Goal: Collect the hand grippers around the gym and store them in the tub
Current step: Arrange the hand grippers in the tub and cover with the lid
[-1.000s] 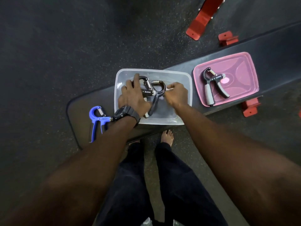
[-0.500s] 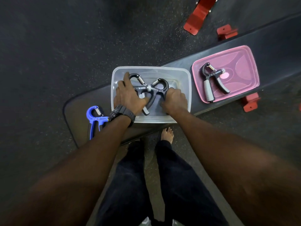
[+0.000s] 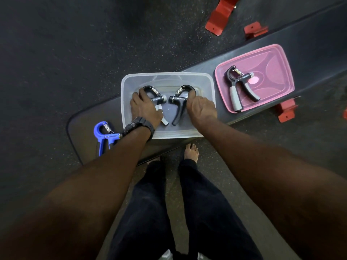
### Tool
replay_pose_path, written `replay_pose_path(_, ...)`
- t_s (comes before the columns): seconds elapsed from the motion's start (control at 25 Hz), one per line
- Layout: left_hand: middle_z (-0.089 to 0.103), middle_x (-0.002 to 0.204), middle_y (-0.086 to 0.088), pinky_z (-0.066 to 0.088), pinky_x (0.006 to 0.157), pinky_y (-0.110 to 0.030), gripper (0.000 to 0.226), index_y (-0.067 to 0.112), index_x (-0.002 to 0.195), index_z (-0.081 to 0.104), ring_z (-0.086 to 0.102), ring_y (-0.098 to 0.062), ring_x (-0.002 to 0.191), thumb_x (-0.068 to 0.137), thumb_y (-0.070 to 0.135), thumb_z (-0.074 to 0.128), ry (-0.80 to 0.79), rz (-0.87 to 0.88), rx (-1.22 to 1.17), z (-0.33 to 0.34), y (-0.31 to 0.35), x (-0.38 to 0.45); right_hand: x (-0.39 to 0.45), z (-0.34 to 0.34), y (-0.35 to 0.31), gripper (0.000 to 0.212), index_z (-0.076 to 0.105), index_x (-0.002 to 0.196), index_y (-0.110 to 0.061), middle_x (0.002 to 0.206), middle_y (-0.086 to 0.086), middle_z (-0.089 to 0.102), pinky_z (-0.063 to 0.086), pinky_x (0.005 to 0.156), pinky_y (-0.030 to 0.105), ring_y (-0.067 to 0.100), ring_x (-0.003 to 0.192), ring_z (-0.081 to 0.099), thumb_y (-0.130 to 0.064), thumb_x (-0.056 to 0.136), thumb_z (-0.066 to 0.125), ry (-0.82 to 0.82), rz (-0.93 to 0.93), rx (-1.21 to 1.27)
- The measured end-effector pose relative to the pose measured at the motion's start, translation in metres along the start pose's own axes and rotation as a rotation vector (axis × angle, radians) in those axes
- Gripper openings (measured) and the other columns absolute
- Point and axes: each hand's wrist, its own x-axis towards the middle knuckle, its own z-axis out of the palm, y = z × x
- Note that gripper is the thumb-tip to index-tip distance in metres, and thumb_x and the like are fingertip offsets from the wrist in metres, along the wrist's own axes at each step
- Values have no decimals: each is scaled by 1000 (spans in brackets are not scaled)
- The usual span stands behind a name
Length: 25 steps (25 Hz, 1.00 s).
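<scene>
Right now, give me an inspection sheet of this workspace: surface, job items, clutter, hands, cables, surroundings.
Surface: dark padded bench running diagonally; tub and lid sit on it.
Job's things: clear tub holds two black hand grippers, the left black gripper and the right black gripper. A blue gripper lies on the bench left of the tub. A black-and-grey gripper lies on the pink lid.
Clutter: nothing seen.
Hands: left hand on the left black gripper, right hand on the right one, both inside the tub.
Cables: nothing seen.
Surroundings: dark speckled floor, red metal brackets beside the bench.
</scene>
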Motion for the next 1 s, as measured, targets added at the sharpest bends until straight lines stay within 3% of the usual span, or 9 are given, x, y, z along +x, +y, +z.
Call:
replay_pose_path(0.12, 5, 160, -28, 17, 121, -48, 86, 8, 154, 13, 10, -46, 148, 88, 23, 65, -70, 77, 35, 7, 0, 1, -2, 4, -1, 40, 33, 140, -6, 133, 18, 55, 50, 86, 39, 32, 120, 57, -5, 101, 41, 35, -50, -52)
replay_pose_path(0.28, -12, 162, -23, 12, 121, -50, 87, 16, 156, 6, -7, -41, 151, 91, 34, 61, -174, 62, 77, 9, -2, 1, -3, 18, -7, 52, 35, 138, -13, 135, 17, 48, 48, 89, 43, 34, 123, 46, -15, 91, 55, 44, -141, -31)
replay_pose_path(0.36, -5, 163, -22, 13, 121, -48, 82, 14, 154, 15, -2, -40, 151, 91, 38, 61, -160, 46, 14, 4, 3, 2, -4, 20, -8, 55, 34, 139, -15, 136, 16, 48, 47, 90, 44, 35, 125, 44, -19, 89, 58, 29, -107, 35)
replay_pose_path(0.52, 42, 146, -19, 31, 114, -42, 56, 6, 137, 45, 36, -36, 138, 89, 31, 60, -13, 96, -196, -10, 22, 5, -7, 10, -8, 52, 45, 134, -8, 134, 18, 50, 48, 89, 46, 37, 125, 45, -23, 87, 62, 56, -49, 289)
replay_pose_path(0.64, 63, 123, -9, 42, 101, -33, 34, 11, 121, 59, 57, -25, 117, 91, 26, 57, 140, 110, -416, -26, 60, -6, -10, -16, 1, 31, 59, 116, -11, 119, 14, 61, 51, 86, 42, 32, 111, 58, -23, 87, 63, 210, -47, 654)
replay_pose_path(0.72, 68, 112, -5, 48, 90, -32, 24, 14, 113, 62, 63, -21, 103, 91, 23, 54, 206, 138, -600, -37, 103, -18, -17, -38, 24, 21, 64, 106, -14, 105, 8, 67, 54, 81, 40, 24, 95, 64, -26, 89, 60, 375, -16, 831)
replay_pose_path(0.84, 69, 107, -3, 49, 83, -31, 19, 17, 107, 63, 64, -20, 95, 91, 21, 53, 105, 207, -772, -34, 179, -36, -30, -57, 86, 14, 66, 100, -16, 96, 1, 71, 53, 78, 32, 17, 87, 65, -25, 90, 63, 515, 152, 979)
replay_pose_path(1.0, 68, 108, -5, 47, 83, -30, 15, 18, 99, 63, 62, -24, 99, 93, 14, 50, -151, 87, -851, 7, 252, -44, -31, -30, 176, 17, 68, 105, -14, 103, 4, 74, 53, 88, 34, 21, 96, 68, -19, 89, 65, 492, 479, 1060)
